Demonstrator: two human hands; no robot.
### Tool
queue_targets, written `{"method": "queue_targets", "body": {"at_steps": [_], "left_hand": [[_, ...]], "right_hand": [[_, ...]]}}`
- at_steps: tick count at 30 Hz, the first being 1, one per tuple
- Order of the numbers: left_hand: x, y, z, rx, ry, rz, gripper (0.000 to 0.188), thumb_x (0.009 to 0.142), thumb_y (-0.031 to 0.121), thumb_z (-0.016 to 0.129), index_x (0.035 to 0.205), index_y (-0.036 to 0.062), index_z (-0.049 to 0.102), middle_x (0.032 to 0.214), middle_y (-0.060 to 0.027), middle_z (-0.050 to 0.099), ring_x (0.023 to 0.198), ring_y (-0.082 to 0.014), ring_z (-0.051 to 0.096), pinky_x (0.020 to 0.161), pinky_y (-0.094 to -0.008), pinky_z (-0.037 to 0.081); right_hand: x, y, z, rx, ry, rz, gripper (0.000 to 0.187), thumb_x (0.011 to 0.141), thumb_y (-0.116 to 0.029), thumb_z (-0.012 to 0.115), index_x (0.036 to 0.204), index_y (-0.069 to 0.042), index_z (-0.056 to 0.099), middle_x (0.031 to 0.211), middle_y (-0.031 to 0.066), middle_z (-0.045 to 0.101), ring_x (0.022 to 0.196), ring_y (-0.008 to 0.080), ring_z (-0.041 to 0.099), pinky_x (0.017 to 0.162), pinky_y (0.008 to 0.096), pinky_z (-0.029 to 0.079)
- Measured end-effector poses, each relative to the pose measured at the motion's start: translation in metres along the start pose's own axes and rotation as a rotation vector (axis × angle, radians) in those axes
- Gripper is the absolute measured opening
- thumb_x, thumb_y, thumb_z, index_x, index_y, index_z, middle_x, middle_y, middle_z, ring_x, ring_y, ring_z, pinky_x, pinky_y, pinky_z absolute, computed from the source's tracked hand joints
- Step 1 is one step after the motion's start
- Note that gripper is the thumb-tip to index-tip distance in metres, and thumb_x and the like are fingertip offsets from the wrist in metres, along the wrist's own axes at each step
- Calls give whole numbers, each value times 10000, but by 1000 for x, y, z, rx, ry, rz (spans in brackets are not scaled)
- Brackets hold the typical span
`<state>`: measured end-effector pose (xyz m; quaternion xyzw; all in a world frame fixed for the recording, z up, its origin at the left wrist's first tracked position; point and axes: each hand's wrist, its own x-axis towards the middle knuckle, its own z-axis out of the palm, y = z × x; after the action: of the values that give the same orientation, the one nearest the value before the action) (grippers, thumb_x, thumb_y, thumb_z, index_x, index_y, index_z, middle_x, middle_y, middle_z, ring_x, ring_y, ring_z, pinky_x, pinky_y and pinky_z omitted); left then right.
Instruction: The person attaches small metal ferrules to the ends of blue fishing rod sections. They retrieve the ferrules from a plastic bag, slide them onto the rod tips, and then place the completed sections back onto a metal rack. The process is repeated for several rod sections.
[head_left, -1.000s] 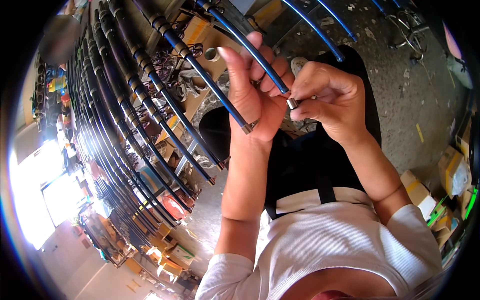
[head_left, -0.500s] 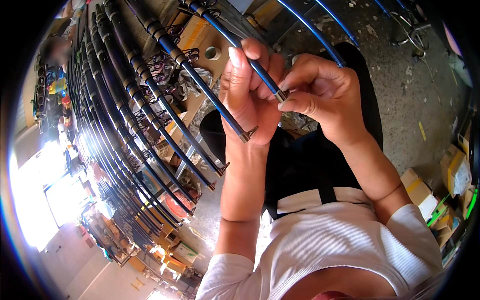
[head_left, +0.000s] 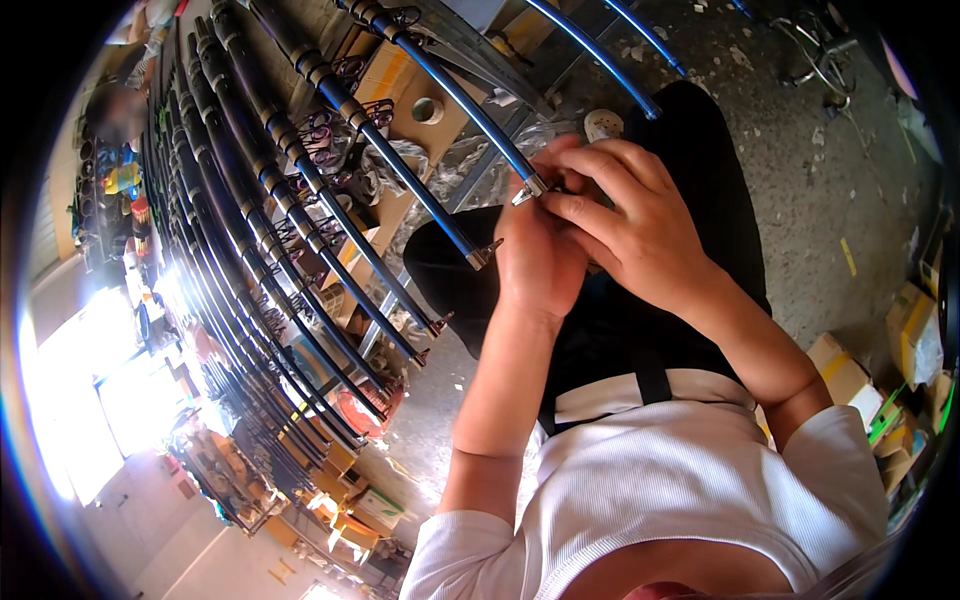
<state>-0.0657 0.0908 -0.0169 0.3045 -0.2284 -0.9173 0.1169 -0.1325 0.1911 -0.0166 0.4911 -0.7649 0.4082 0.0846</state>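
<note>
A blue fishing rod [head_left: 465,105] slants down to my hands, its metal-collared end carrying a small line guide [head_left: 522,194]. My left hand [head_left: 540,262] is beneath that end, palm turned up; its fingers are mostly hidden behind my right hand. From the right, my right hand [head_left: 632,215] reaches over the left palm, fingers bent and drawn together beside the rod's end. Whatever those fingertips hold, if anything, is hidden. Just left, another rod [head_left: 425,195] ends in a similar guide [head_left: 487,252].
Many more dark rods [head_left: 250,215] hang in a row at the left. Two blue rod ends [head_left: 600,55] hang at the upper right. Below the rods are a roll of tape [head_left: 427,110] and cardboard [head_left: 385,90]. Boxes [head_left: 840,375] stand at the far right.
My left hand has let go of the rod's shaft and dropped beneath its end. My right hand has come off the tip and over the left palm. The rod end has shifted left, its guide now showing.
</note>
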Motion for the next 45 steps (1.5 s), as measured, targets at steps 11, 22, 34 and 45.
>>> {"method": "queue_targets", "body": {"at_steps": [11,22,34,45], "left_hand": [[-5,-10,10,-137,-109,-160,360,979,359,392,1075,38,524,966,-40,578,896,-141,568,815,-283,474],[26,-2,25,-57,-207,-22,352,916,402,531,1059,82,564,758,37,430,680,-92,400,625,-231,364],[45,24,65,-42,-447,140,311,903,414,546,1004,122,575,647,73,308,577,-64,291,505,-204,263],[41,25,65,39,-534,187,222,956,324,478,958,110,538,675,51,317,590,-84,288,538,-223,277]], "right_hand": [[-5,14,-14,170,-25,-47,118,619,-95,682,724,-87,627,901,6,618,981,192,574,825,338,450],[6,40,-34,1021,181,266,150,698,23,729,818,14,640,841,85,651,800,162,629,708,275,503],[31,38,-34,1291,183,257,140,727,61,705,838,39,621,860,88,621,771,128,610,671,232,500],[29,33,-36,1412,142,411,175,749,34,708,870,16,583,821,46,580,641,69,537,532,196,430]]}}
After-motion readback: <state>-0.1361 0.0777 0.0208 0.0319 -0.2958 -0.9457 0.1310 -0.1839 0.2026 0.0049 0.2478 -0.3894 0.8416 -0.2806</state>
